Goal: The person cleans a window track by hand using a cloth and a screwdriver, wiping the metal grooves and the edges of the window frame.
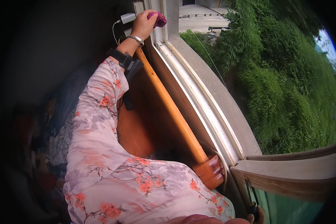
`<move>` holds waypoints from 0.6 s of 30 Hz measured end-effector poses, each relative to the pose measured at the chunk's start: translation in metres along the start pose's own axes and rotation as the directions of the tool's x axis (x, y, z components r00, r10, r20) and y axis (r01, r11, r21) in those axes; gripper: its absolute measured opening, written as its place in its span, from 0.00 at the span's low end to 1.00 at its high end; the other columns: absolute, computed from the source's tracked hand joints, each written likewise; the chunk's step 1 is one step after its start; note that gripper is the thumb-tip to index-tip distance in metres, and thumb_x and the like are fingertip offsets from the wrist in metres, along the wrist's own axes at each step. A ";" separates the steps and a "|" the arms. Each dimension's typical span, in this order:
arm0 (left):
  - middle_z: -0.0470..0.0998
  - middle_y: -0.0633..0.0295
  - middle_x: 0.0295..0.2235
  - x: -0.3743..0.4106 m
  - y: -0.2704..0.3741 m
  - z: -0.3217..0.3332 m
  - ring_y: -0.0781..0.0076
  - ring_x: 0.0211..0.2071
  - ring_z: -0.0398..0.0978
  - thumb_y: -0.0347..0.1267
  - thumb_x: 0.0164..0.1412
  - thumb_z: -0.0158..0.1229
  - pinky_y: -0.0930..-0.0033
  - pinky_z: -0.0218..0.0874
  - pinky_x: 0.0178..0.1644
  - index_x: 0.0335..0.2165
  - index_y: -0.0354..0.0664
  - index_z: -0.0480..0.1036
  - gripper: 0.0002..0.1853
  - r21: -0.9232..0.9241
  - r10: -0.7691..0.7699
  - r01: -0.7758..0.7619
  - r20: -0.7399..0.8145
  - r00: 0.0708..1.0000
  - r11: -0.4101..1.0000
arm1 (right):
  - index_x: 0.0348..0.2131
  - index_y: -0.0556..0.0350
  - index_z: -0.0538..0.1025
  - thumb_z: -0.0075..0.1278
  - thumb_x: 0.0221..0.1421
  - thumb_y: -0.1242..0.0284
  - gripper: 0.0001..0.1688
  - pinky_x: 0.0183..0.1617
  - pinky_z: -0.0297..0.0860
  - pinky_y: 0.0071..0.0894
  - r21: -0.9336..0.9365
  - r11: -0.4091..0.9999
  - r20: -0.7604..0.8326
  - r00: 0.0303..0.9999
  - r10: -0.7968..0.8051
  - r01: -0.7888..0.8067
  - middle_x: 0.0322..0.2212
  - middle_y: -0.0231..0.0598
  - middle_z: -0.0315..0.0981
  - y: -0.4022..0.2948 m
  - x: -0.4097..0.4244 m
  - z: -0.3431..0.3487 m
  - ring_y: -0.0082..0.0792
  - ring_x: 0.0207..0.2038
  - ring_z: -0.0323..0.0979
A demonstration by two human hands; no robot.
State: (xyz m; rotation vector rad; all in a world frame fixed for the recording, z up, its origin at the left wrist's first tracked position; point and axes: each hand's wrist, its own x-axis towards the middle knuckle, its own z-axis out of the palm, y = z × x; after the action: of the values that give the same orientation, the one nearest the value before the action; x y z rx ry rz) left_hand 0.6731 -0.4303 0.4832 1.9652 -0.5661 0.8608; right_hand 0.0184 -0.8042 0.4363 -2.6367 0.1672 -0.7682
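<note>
My left hand (144,24) is raised at the top of the view, its fingers closed on a bunched purple cloth (160,20). It presses the cloth against, or holds it right beside, the white window frame (157,30). A silver bangle and a black wrist strap circle that forearm. At the lower right, only some fingers of my right hand (259,215) show. They wrap the dark handle of a screwdriver (251,205), whose thin shaft points up along the window sash (291,173). Whether its tip touches the sash, I cannot tell.
A white window track (196,95) runs diagonally beside a concrete sill (212,84). A round wooden rail (170,105) ends in a wooden block (210,172). A white charger (128,18) with a cable is plugged in near my left hand. Leafy green plants (280,84) grow outside.
</note>
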 end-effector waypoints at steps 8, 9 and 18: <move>0.74 0.58 0.36 -0.073 0.057 0.029 0.65 0.38 0.72 0.32 0.53 0.57 0.69 0.63 0.44 0.37 0.41 0.74 0.11 -0.055 0.157 -0.162 0.661 0.734 0.985 | 0.38 0.62 0.74 0.58 0.47 0.71 0.18 0.31 0.69 0.38 0.016 0.984 0.046 0.983 0.176 -0.177 0.28 0.52 0.74 -0.017 0.009 -0.004 0.49 0.26 0.72; 0.76 0.56 0.32 -0.079 0.054 0.039 0.62 0.35 0.73 0.36 0.53 0.58 0.66 0.64 0.40 0.35 0.42 0.75 0.12 -0.087 0.084 -0.022 0.817 0.570 0.996 | 0.34 0.65 0.76 0.59 0.45 0.71 0.17 0.30 0.69 0.38 -0.001 0.990 -0.002 0.990 0.143 -0.143 0.26 0.52 0.74 -0.019 0.016 -0.002 0.49 0.25 0.72; 0.78 0.56 0.32 -0.046 0.002 0.063 0.56 0.37 0.75 0.32 0.49 0.52 0.43 0.53 0.48 0.30 0.46 0.78 0.09 0.558 -0.305 -0.431 0.794 0.526 0.709 | 0.34 0.68 0.76 0.59 0.44 0.71 0.18 0.35 0.69 0.37 0.070 0.970 0.006 0.973 0.233 -0.232 0.28 0.52 0.75 -0.023 0.019 0.000 0.46 0.29 0.74</move>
State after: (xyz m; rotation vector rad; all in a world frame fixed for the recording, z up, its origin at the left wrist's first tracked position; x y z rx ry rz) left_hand 0.6638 -0.4830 0.4271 3.1441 -0.9766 -0.0219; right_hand 0.0342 -0.7868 0.4550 -2.4925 0.4338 -0.6844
